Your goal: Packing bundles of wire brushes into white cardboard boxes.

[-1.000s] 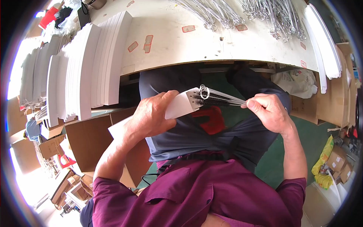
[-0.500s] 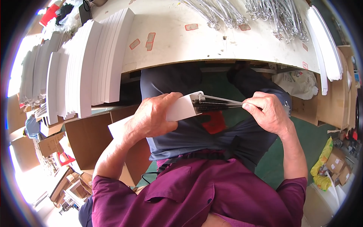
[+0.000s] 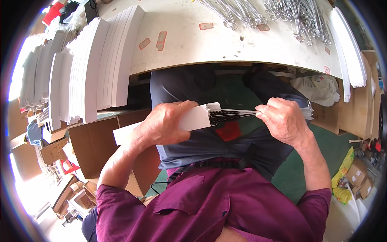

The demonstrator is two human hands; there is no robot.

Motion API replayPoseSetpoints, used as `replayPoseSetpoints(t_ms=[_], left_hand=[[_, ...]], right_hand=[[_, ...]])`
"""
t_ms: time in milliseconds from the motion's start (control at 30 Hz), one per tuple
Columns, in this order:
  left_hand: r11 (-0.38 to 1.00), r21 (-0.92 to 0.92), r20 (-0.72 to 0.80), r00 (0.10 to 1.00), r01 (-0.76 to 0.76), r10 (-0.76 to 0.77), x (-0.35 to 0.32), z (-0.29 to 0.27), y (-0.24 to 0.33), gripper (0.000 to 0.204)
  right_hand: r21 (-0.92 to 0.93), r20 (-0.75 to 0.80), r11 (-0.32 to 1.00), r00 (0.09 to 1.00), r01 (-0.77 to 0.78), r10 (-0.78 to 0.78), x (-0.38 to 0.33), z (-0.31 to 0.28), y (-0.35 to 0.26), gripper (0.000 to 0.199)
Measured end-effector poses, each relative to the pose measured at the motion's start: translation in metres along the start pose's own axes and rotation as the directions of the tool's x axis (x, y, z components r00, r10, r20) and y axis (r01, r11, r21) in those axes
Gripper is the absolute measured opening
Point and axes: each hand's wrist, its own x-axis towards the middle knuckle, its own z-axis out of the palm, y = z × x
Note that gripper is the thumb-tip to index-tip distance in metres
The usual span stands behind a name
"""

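Observation:
My left hand (image 3: 163, 123) grips a long white flat box (image 3: 193, 118) held over my lap, its open end pointing right. A bundle of thin metal wire pieces (image 3: 231, 115) sticks out of that end. My right hand (image 3: 284, 121) is closed around the other end of the wire bundle, level with the box. Both hands are below the near edge of the white worktable (image 3: 193, 44).
Rows of white flat boxes (image 3: 100, 68) stand on edge at the table's left. Several loose wire pieces (image 3: 278, 14) lie at the far right of the table. More white boxes (image 3: 348, 52) rest at the right. Brown cartons (image 3: 92, 141) sit left of my legs.
The wire bundle has slid further into the white box; its ring end no longer shows above the box. My right hand has moved left toward the box.

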Motion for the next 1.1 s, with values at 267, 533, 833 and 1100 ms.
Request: replayPoseSetpoints(t_ms=[267, 533, 833, 1100], left_hand=[[0.992, 0.084, -0.055, 0.993, -0.096, 0.100, -0.001, 0.010, -0.007, 0.061], [0.962, 0.236, -0.153, 0.973, -0.134, 0.173, -0.003, 0.021, -0.009, 0.067], [0.961, 0.208, -0.096, 0.974, -0.184, 0.207, 0.007, 0.032, -0.004, 0.067], [0.990, -0.013, -0.143, 0.980, -0.143, 0.140, 0.012, 0.044, 0.003, 0.058]], right_hand=[[0.102, 0.049, 0.993, 0.997, -0.063, 0.058, -0.002, 0.009, 0.004, 0.010], [0.395, 0.276, 0.874, 0.944, -0.281, 0.179, -0.001, 0.009, 0.010, 0.014], [0.216, 0.211, 0.967, 0.973, -0.135, 0.089, 0.016, 0.017, -0.010, 0.017], [0.177, 0.082, 0.972, 0.986, -0.157, 0.145, 0.041, 0.041, -0.029, 0.027]])
